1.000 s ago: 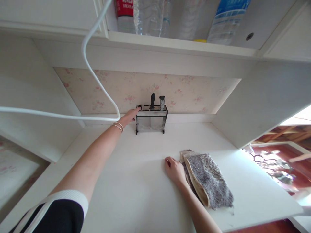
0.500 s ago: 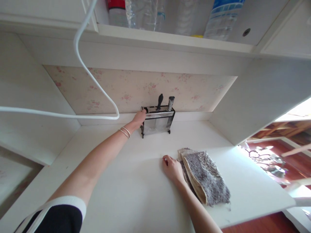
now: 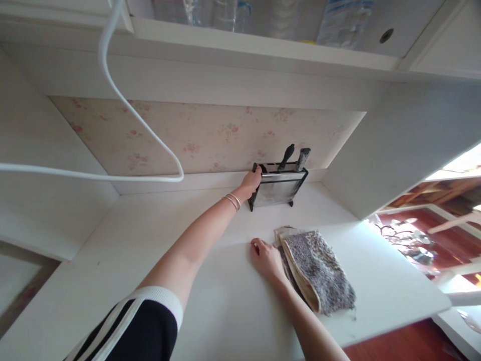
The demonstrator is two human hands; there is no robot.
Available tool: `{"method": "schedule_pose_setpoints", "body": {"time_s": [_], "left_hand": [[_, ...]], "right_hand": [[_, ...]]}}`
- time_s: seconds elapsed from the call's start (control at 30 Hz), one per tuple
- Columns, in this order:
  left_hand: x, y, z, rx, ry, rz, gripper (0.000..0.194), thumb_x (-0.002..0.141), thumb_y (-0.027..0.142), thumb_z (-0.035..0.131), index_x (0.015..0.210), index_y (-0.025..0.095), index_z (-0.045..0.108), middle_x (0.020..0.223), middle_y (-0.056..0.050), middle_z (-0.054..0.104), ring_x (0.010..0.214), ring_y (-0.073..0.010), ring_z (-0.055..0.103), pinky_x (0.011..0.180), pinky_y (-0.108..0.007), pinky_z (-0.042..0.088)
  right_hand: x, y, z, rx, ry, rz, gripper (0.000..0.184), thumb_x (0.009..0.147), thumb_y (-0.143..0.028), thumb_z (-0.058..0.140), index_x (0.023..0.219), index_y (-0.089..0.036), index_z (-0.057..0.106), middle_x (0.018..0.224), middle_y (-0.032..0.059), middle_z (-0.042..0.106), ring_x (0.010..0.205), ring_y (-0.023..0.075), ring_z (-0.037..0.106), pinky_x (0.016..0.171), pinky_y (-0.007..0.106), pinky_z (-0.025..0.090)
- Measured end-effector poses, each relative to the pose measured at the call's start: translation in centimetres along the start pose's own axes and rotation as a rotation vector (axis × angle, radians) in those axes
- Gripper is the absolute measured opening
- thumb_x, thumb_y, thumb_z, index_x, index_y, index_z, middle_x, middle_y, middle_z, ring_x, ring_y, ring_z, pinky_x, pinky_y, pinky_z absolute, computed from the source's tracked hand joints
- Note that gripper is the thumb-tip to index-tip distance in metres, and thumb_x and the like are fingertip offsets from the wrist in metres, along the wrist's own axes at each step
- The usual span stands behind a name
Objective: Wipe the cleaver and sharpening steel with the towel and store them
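A knife block [image 3: 280, 192] with clear sides and a black frame stands by the back wall, slightly turned. Two handles stick up from its top, a black one [image 3: 287, 155] and a worn grey one [image 3: 303, 158]. My left hand [image 3: 251, 183] is closed round the block's left upper edge. On the white counter, my right hand [image 3: 266, 258] rests with its fingers curled; what is inside them, if anything, is hidden. Just right of that hand lies a folded grey and beige cloth [image 3: 319, 271], touching or nearly touching it.
A white cable [image 3: 146, 128] hangs across the upper left, close to the camera. Overhead, an open shelf [image 3: 263, 45] holds several plastic bottles [image 3: 343, 22]. Side panels [image 3: 379, 145] bound the white counter [image 3: 150, 240], whose front right edge drops to a red floor.
The knife block has slid right along the back wall with my left hand on it, and it has turned a little. My right hand and the cloth have stayed put.
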State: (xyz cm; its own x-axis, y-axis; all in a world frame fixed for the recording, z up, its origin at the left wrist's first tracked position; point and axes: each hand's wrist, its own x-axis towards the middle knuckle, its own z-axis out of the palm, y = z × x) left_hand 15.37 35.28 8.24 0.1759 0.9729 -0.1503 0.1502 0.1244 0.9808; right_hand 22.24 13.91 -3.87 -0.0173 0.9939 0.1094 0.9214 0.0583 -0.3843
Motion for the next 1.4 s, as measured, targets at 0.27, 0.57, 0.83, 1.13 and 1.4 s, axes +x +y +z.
{"method": "schedule_pose_setpoints", "body": {"time_s": [0.27,0.57,0.83,1.13,1.4], "left_hand": [[0.0,-1.2,1.0,-0.091,-0.066,0.036,0.051,0.088,0.062,0.032,0.12,0.025,0.046,0.128,-0.01,0.055,0.105,-0.0212,0.059,0.077,-0.033,0.053],[-10.1,-9.2,-6.6,0.12,-0.009,0.071,0.015,0.076,0.02,0.049,0.089,0.021,0.057,0.097,-0.006,0.063,0.085,-0.0164,0.061,0.069,-0.028,0.053],[-25.0,-15.7,-14.4,0.43,0.069,0.174,0.025,0.082,0.028,0.045,0.079,0.032,0.069,0.106,-0.005,0.064,0.106,-0.0221,0.058,0.1,-0.04,0.043],[-29.6,-17.3,-14.1,0.982,0.175,0.169,0.055,0.087,0.053,0.042,0.14,0.039,0.041,0.153,-0.002,0.028,0.143,-0.0331,0.019,0.113,-0.064,0.003],[-29.6,-18.6,-13.4,1.065,0.207,0.153,0.056,0.087,0.056,0.039,0.141,0.04,0.038,0.153,-0.005,0.027,0.142,-0.037,0.015,0.109,-0.066,-0.01]], "right_hand": [[0.1,0.4,0.1,0.0,-0.001,0.0,0.021,0.09,-0.025,0.046,0.097,-0.025,0.065,0.086,0.0003,0.072,0.073,0.014,0.065,0.062,0.021,0.035],[0.0,0.6,0.2,-0.018,-0.009,-0.015,0.023,0.091,-0.027,0.044,0.098,-0.025,0.066,0.083,0.0007,0.072,0.072,0.0148,0.065,0.062,0.021,0.037],[-0.9,-0.7,-0.2,-0.049,0.007,-0.044,0.027,0.094,-0.028,0.04,0.103,-0.025,0.065,0.094,0.0031,0.071,0.079,0.018,0.065,0.071,0.027,0.04],[-5.3,-8.2,1.6,-0.151,-0.071,-0.271,0.064,0.086,-0.069,0.038,0.142,-0.037,0.038,0.154,0.0061,0.027,0.141,0.0372,0.017,0.105,0.068,0.001],[-6.7,-9.4,3.2,-0.172,-0.102,-0.257,0.071,0.085,-0.072,0.035,0.144,-0.034,0.034,0.154,0.0092,0.025,0.141,0.0381,0.015,0.105,0.069,-0.001]]}}
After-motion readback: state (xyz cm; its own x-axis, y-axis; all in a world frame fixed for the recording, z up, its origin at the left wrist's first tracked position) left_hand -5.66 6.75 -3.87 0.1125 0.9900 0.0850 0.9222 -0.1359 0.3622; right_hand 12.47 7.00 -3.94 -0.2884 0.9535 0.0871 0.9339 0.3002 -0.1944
